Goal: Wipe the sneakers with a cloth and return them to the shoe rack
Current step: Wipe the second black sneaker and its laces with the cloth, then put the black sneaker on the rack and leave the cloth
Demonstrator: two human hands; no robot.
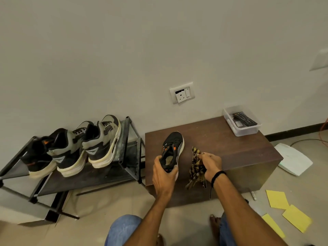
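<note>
My left hand [164, 176] grips the heel of a black sneaker [173, 148] with orange accents, its toe pointing away over the brown cabinet top [230, 150]. Just to its right, my right hand [211, 166] holds a bunched yellow-and-black checked cloth [196, 170] that hangs down over the cabinet's front edge. On the black shoe rack [127, 157] at the left stand three sneakers with heels towards me: a black one with orange [38, 157] and two grey-green and black ones [69, 153], [103, 141].
A clear plastic box [239, 131] holding a remote control sits at the cabinet's back right corner. A wall socket [182, 93] is above the cabinet. A white flat device [294, 161] and yellow papers [287, 210] lie on the floor at the right. My knees and a bare foot show below.
</note>
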